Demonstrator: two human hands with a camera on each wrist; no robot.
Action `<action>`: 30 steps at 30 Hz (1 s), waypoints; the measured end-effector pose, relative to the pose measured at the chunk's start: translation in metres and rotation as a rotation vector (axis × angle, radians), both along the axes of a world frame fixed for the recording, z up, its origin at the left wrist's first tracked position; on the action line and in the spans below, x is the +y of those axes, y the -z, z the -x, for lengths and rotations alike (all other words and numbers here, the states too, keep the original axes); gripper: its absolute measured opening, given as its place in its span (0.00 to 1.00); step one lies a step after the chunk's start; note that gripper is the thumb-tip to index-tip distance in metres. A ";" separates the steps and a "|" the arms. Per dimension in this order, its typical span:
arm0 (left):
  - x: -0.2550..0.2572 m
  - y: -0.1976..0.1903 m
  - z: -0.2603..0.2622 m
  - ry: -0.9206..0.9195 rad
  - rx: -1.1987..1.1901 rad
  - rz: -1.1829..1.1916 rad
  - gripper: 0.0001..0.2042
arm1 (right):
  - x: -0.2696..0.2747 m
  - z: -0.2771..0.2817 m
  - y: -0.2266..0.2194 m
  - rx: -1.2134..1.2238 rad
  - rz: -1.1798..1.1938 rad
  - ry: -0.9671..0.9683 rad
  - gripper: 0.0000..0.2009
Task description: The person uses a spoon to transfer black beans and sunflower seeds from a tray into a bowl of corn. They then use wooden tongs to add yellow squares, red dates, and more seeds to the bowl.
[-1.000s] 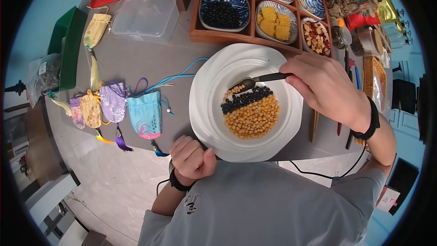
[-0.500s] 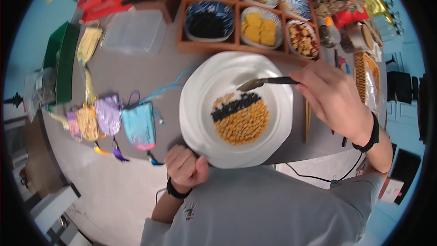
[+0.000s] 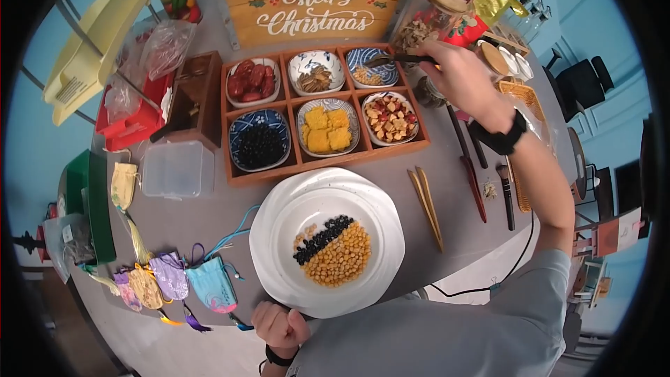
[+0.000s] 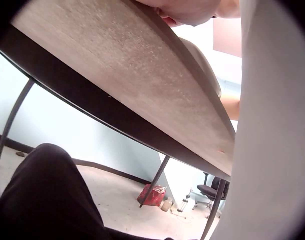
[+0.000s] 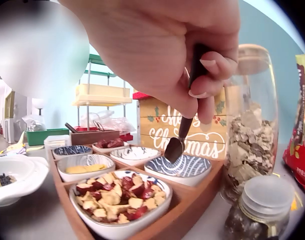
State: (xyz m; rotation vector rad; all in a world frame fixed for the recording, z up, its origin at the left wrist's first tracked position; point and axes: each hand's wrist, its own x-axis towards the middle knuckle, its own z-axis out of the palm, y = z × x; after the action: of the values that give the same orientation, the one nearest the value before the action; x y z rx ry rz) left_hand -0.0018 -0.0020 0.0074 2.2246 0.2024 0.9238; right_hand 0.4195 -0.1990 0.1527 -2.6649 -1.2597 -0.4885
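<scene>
My right hand [image 3: 466, 82] holds a small dark spoon [image 5: 174, 149] by its handle. The spoon's bowl points down over a blue-and-white dish [image 5: 180, 172] in the wooden box's back right compartment, where a few pale beans [image 3: 368, 75] lie in the head view. At the table's front edge my left hand [image 3: 280, 326] rests loosely curled, empty, beside the white plate [image 3: 269, 227]. Inside that plate lie yellow beans [image 3: 340, 258], a diagonal band of black beans [image 3: 324, 239] and a small cluster of pale beans [image 3: 305, 235]. The left wrist view shows mainly the table's underside.
The divided wooden box [image 3: 328, 165] also holds dishes of red dates [image 3: 250, 82], black beans [image 3: 259, 145], yellow blocks [image 3: 326, 129] and dried fruit pieces [image 3: 389, 119]. Jars [image 5: 252, 115] stand right of it. Tweezers [image 3: 427, 209] and brushes [image 3: 505, 195] lie right, embroidered pouches [image 3: 211, 285] left.
My right hand has carried the spoon from above the plate up to the back right dish. The view has tilted toward the table's far side. My left hand stays beside the plate.
</scene>
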 end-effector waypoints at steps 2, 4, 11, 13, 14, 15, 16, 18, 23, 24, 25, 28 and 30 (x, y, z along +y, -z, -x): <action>-0.001 0.001 0.000 -0.015 -0.008 -0.009 0.21 | 0.008 -0.010 0.011 -0.034 0.002 0.003 0.09; -0.001 0.000 0.000 -0.018 -0.004 -0.016 0.21 | 0.011 -0.014 0.018 -0.048 0.020 -0.037 0.09; -0.001 0.004 0.001 -0.029 0.000 -0.012 0.19 | -0.007 -0.009 0.009 -0.090 0.083 -0.123 0.09; -0.001 0.004 0.000 -0.029 0.001 -0.011 0.19 | -0.008 -0.007 0.002 -0.095 0.103 -0.103 0.08; -0.002 0.004 0.000 -0.029 0.004 -0.011 0.19 | -0.006 -0.008 -0.001 -0.094 0.113 -0.085 0.08; -0.002 0.003 0.001 -0.029 0.007 -0.012 0.19 | -0.004 -0.010 -0.002 -0.092 0.123 -0.067 0.08; -0.002 0.003 0.001 -0.034 0.006 -0.012 0.19 | -0.003 -0.014 0.000 -0.100 0.156 -0.042 0.08; -0.002 0.004 0.001 -0.042 0.003 -0.011 0.19 | -0.001 -0.024 0.007 -0.118 0.221 0.009 0.07; -0.003 0.006 0.005 -0.035 0.005 0.016 0.20 | -0.001 -0.019 0.006 0.085 0.162 0.030 0.07; -0.003 0.007 0.005 -0.029 0.002 0.018 0.20 | -0.002 -0.018 0.005 0.133 0.124 0.020 0.07; -0.003 0.007 0.006 -0.027 0.002 0.015 0.20 | -0.004 -0.020 0.006 0.193 0.095 0.009 0.07; -0.003 0.007 0.004 -0.030 -0.012 0.007 0.19 | -0.006 -0.026 0.004 0.380 0.029 0.012 0.08; -0.003 0.010 0.003 -0.053 -0.032 0.001 0.19 | -0.002 -0.025 -0.002 0.526 0.018 0.052 0.08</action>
State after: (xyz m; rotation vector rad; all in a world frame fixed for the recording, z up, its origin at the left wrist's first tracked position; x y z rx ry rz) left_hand -0.0049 -0.0055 -0.0027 2.2118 0.2478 0.9871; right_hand 0.4445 -0.2013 0.1550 -2.5903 -1.0345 0.2146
